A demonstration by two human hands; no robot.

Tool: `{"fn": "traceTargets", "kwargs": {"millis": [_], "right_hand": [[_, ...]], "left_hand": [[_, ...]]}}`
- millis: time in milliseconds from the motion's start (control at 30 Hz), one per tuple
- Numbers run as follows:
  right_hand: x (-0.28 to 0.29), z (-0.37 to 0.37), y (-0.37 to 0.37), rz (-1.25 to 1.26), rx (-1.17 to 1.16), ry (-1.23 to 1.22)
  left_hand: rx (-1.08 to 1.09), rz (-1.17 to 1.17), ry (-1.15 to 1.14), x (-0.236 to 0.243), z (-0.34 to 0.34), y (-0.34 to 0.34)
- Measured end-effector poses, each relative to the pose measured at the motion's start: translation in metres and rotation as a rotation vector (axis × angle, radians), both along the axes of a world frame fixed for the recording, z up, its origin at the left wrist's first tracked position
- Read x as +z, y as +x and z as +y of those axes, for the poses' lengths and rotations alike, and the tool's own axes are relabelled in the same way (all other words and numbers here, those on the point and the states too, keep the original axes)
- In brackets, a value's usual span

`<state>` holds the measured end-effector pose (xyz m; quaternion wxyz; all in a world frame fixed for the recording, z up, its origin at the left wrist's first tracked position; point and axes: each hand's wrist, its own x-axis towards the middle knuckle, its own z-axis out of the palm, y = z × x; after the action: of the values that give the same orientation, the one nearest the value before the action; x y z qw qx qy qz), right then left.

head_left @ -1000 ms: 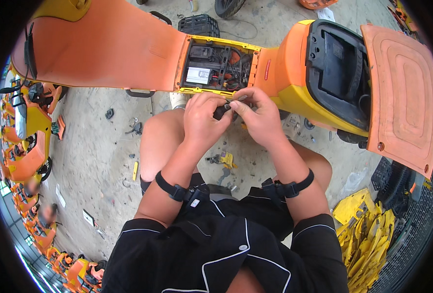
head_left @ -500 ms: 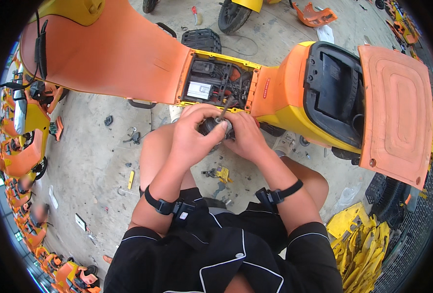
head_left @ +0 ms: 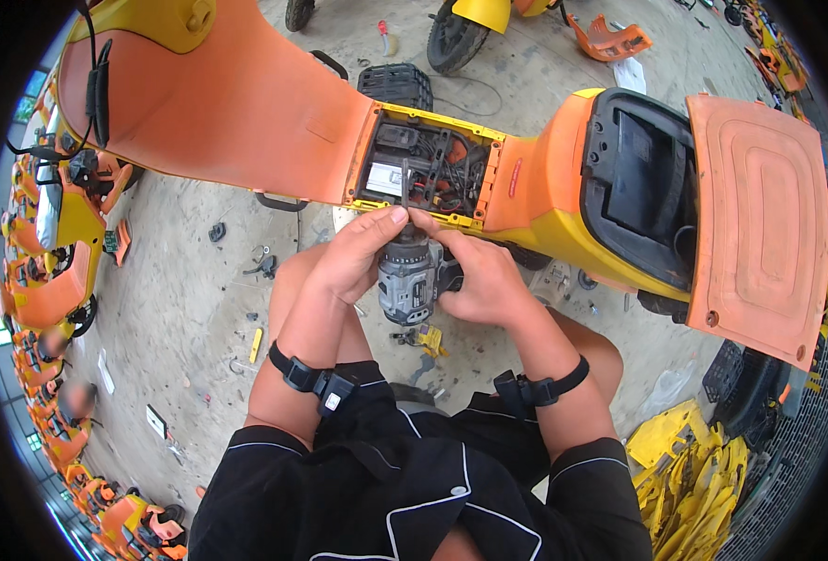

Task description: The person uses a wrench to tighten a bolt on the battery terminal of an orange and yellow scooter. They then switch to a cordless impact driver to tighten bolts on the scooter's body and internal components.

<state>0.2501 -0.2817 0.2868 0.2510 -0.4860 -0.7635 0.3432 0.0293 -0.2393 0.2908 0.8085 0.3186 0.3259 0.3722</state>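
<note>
A grey and black cordless drill [head_left: 406, 288] is between my hands, its long bit [head_left: 405, 178] pointing away from me. My right hand [head_left: 482, 279] wraps the grip on the drill's right side; part of that grip is hidden. At the chuck, my left hand [head_left: 356, 252] pinches with thumb and fingers around the base of the bit. Just beyond lies the open floor compartment [head_left: 478, 222] of an orange and yellow scooter [head_left: 218, 112]. In it sit a silver box [head_left: 383, 178], wires and black parts. The bit tip appears over this compartment; whether it touches anything I cannot tell.
The scooter's orange seat lid [head_left: 760, 224] stands raised at right, beside a black storage bucket [head_left: 634, 178]. Yellow panels [head_left: 690, 477] are piled at lower right. A black crate [head_left: 395, 86] stands behind the scooter. Small parts and a yellow strip [head_left: 256, 346] litter the floor.
The drill has swung so that its grey body now shows toward me and its bit points away. My left fingers have shifted onto the chuck end; my right hand has moved nearer to me.
</note>
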Motion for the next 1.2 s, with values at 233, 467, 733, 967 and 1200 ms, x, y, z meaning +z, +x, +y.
{"fn": "traceTargets", "kwargs": {"millis": [233, 467, 733, 967, 1200], "right_hand": [[0.006, -0.008, -0.009, -0.153, 0.046, -0.099], [0.009, -0.019, -0.015, -0.249, 0.069, 0.008], [-0.003, -0.018, -0.012, 0.009, -0.007, 0.048], [-0.03, -0.007, -0.004, 0.663, -0.258, -0.492], [-0.005, 0.007, 0.009, 1.024, -0.542, -0.748]], "left_hand": [[0.09, 0.05, -0.047, -0.014, 0.007, -0.011], [0.133, 0.073, -0.08, -0.018, 0.003, -0.016], [0.233, 0.08, -0.223, -0.019, 0.006, -0.001], [0.324, 0.15, -0.215, -0.004, 0.028, 0.033], [0.204, 0.274, -0.179, -0.022, 0.062, 0.065]]}}
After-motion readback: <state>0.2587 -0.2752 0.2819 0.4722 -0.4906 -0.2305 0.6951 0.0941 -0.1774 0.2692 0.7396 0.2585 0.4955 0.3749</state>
